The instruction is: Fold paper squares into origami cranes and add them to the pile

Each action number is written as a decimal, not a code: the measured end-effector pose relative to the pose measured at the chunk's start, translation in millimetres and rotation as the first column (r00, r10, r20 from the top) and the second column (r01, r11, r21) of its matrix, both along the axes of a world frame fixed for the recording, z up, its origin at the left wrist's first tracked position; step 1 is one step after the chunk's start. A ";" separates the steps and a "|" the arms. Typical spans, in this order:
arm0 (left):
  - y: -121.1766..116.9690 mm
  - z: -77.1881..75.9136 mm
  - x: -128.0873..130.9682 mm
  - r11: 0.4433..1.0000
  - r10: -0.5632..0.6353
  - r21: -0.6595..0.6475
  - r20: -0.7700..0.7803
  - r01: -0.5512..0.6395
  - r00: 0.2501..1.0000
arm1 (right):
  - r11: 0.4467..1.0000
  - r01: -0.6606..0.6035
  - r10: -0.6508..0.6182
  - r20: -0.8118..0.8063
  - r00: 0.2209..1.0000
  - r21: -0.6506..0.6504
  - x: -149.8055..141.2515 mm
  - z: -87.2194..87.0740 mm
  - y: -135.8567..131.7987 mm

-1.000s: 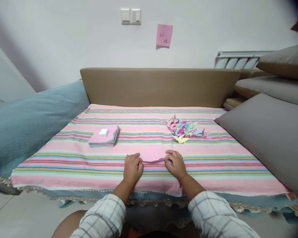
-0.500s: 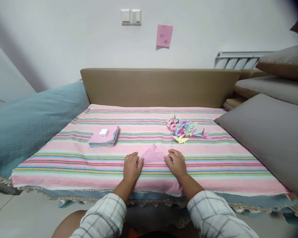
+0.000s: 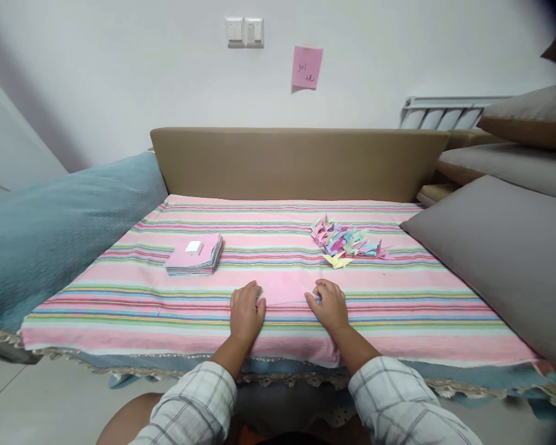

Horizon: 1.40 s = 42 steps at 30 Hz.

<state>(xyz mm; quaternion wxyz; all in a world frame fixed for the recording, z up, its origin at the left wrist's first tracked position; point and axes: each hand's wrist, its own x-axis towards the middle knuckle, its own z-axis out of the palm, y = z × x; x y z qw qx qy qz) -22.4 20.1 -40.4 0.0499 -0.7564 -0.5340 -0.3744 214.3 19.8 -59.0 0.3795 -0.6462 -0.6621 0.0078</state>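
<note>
A sheet of pink origami paper [image 3: 283,292], partly folded, lies low on the striped cloth between my two hands. My left hand [image 3: 247,310] pinches its left end between thumb and fingers. At the opposite end, my right hand [image 3: 328,304] grips the right tip the same way. Beyond my right hand is a heap of small folded paper cranes [image 3: 345,238] in several colours, with a yellow one [image 3: 338,261] nearest me. To the far left of my left hand sits a stack of coloured paper squares [image 3: 195,259] with a small white block [image 3: 193,248] on top.
The striped cloth [image 3: 120,309] covers a couch seat with a brown backrest [image 3: 296,164]. Grey cushions [image 3: 500,259] pile up at the right. A blue-covered armrest [image 3: 74,222] bounds the left. A pink note [image 3: 306,67] and light switches [image 3: 244,32] are on the wall.
The pink paper's raised peak in the middle has flattened, and its upper part now lies lower and wider. Both hands stay at its ends with almost no shift.
</note>
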 end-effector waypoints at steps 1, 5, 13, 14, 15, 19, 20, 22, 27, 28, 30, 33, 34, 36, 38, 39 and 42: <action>-2.4 0.9 0.1 1.000 -0.019 0.016 -0.043 0.020 0.999 | 1.000 -0.002 0.002 0.002 1.000 0.006 -0.1 -0.2 0.1; -14.4 7.9 1.8 0.969 -0.240 -0.011 -0.274 0.246 0.931 | 1.000 0.002 -0.002 0.011 1.000 0.008 -0.1 -2.0 1.0; -21.4 13.0 3.9 0.867 -0.489 -0.107 -0.373 0.487 0.788 | 1.000 0.002 -0.002 0.031 1.000 0.010 0.5 -5.8 2.5; -21.2 12.5 3.7 0.866 -0.491 -0.109 -0.369 0.488 0.789 | 1.000 0.002 -0.002 0.034 0.999 0.009 0.7 -6.2 2.5; -20.9 12.1 3.6 0.867 -0.490 -0.108 -0.364 0.487 0.792 | 1.000 -0.001 0.000 0.036 0.999 0.013 0.9 -6.5 2.6; -20.5 11.6 3.4 0.867 -0.492 -0.117 -0.348 0.484 0.798 | 0.998 -0.028 0.027 0.023 0.999 0.050 1.7 -6.7 1.9; -20.4 11.8 3.5 0.867 -0.494 -0.128 -0.349 0.482 0.796 | 0.997 -0.038 0.037 0.014 0.999 0.061 1.8 -6.1 1.4; -20.3 12.0 3.8 0.867 -0.496 -0.148 -0.350 0.476 0.794 | 0.994 -0.065 0.065 0.005 0.998 0.090 1.6 -4.0 -0.7; -19.5 10.4 3.9 0.868 -0.495 -0.179 -0.358 0.463 0.791 | 0.966 -0.227 0.210 0.131 0.969 0.128 -1.1 5.3 -10.8; -19.1 9.6 3.7 0.869 -0.495 -0.183 -0.364 0.460 0.789 | 0.952 -0.282 0.259 0.181 0.949 0.122 -1.9 7.1 -12.9; -18.0 7.6 3.1 0.868 -0.496 -0.188 -0.374 0.460 0.783 | 0.918 -0.385 0.348 0.274 0.897 0.097 -3.3 10.1 -16.1; -16.4 5.1 2.4 0.868 -0.497 -0.194 -0.384 0.458 0.778 | 0.882 -0.467 0.416 0.369 0.831 0.058 -5.1 12.6 -17.5; -16.1 4.7 2.3 0.868 -0.496 -0.198 -0.388 0.456 0.777 | 0.878 -0.477 0.424 0.390 0.818 0.045 -5.5 13.0 -17.2; -15.8 4.7 2.4 0.870 -0.492 -0.203 -0.398 0.449 0.774 | 0.876 -0.482 0.429 0.421 0.799 0.022 -6.1 13.4 -16.1; -15.9 5.4 2.7 0.874 -0.486 -0.204 -0.407 0.441 0.773 | 0.879 -0.478 0.430 0.428 0.795 0.006 -6.3 13.3 -15.5; -16.1 5.8 2.9 0.876 -0.482 -0.203 -0.411 0.438 0.774 | 0.881 -0.474 0.428 0.422 0.799 0.005 -6.4 13.1 -15.5; -16.6 6.7 3.3 0.878 -0.477 -0.195 -0.413 0.437 0.776 | 0.890 -0.455 0.411 0.380 0.829 0.030 -6.7 13.1 -16.9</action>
